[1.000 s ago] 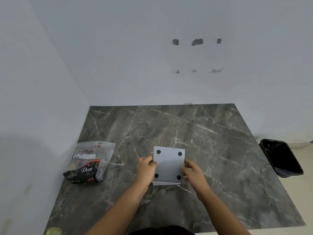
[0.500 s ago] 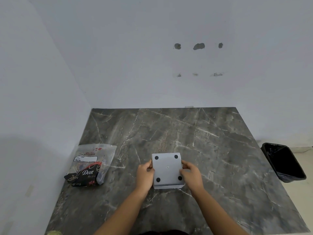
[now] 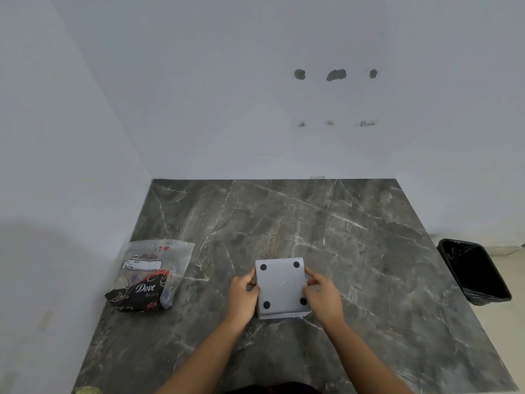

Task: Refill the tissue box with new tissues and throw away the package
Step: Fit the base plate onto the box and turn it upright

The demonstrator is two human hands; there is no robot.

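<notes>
A grey square tissue box [image 3: 281, 287] lies upside down on the dark marble table [image 3: 355, 251], its base with several black rubber feet facing up. My left hand [image 3: 243, 294] grips its left side and my right hand [image 3: 322, 294] grips its right side. To the left lies the tissue package [image 3: 147, 275], a clear and black plastic bag printed "Dove", apart from both hands. A black bin [image 3: 474, 271] lined with a black bag stands on the floor beyond the table's right edge.
White walls close off the table's left and back sides. The back wall shows several holes [image 3: 335, 74]. A small yellowish thing [image 3: 88, 390] sits at the near left corner of the table.
The box's base has tipped from slightly raised at the front to flatter on the table, and my hands have closed in tighter on its sides.
</notes>
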